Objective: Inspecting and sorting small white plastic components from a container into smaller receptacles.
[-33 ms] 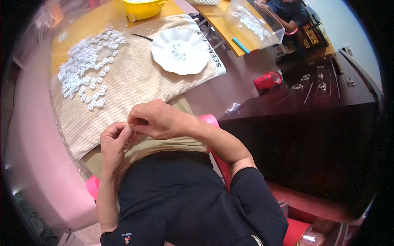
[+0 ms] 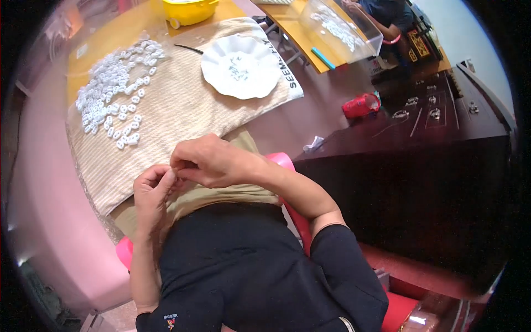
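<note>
My left hand (image 2: 150, 191) and my right hand (image 2: 209, 161) meet above my lap, at the near edge of a beige striped towel (image 2: 171, 105). Thumb and fingers are pinched on both sides, the fingertips touching or nearly so. Whatever they hold is too small and too covered to make out. On the towel's left lies a spread heap of small white oval pieces (image 2: 110, 88), with dark spots on them. Beyond my hands, to the right, a white wavy-rimmed plate (image 2: 263, 86) carries a scatter of tiny dark or silvery bits (image 2: 238, 69).
A thin black stick (image 2: 189, 48) lies beside the plate. Behind stands a yellow tub (image 2: 191, 12). Another table holds a clear bin (image 2: 371, 45) of white pieces and a teal bar (image 2: 322, 58), near another person (image 2: 395, 19). Right: a dark cabinet (image 2: 398, 193), red packet (image 2: 360, 105), crumpled white scrap (image 2: 313, 144).
The view has shifted very slightly, so the towel, plate and heap sit a few pixels over. Both hands keep the same pinched pose.
</note>
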{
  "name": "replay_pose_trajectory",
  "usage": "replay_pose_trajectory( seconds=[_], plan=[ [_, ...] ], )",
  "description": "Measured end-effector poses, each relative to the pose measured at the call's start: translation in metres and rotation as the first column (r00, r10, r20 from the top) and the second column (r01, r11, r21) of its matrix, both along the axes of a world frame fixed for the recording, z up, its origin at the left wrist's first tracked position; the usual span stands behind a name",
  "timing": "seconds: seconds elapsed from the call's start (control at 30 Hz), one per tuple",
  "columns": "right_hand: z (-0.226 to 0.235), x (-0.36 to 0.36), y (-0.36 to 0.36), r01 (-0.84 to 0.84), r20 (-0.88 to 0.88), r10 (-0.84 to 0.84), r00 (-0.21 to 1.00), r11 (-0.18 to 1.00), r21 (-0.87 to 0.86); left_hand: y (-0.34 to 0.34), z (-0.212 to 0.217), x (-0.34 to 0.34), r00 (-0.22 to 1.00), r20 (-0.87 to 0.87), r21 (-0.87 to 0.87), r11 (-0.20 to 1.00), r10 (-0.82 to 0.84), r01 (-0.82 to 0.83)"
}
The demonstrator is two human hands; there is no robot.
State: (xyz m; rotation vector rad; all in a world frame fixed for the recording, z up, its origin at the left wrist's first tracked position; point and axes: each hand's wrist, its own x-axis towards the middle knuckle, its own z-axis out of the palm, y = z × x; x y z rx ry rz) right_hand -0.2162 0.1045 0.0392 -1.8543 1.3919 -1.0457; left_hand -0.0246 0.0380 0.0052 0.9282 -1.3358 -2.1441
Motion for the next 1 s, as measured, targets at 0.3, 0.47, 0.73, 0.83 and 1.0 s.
replay_pose_trajectory(
  seconds=[0.3,0.47,0.73,0.83,1.0],
  plan=[
    [-0.015,0.000,0.007,-0.005,0.040,0.010,0.999,0.991,-0.135,0.002,-0.007,0.001,0.996,-0.084,0.029,0.999,-0.031,0.033],
    [-0.019,-0.003,0.005,0.033,0.089,-0.023,0.996,0.994,-0.106,0.002,-0.003,-0.002,0.994,-0.104,0.065,0.998,-0.018,0.025],
    [-0.015,0.004,0.000,-0.041,0.361,-0.056,0.931,0.966,0.254,0.002,-0.002,-0.001,0.992,-0.118,-0.114,0.992,0.046,-0.059],
    [-0.013,0.005,0.002,-0.105,0.545,-0.139,0.827,0.914,0.392,0.005,0.002,-0.003,0.997,-0.071,-0.249,0.967,0.044,-0.060],
    [-0.021,0.008,0.000,-0.299,0.774,-0.251,0.581,0.819,0.490,0.005,0.005,-0.002,0.995,-0.086,-0.493,0.865,0.055,-0.091]
  ],
)
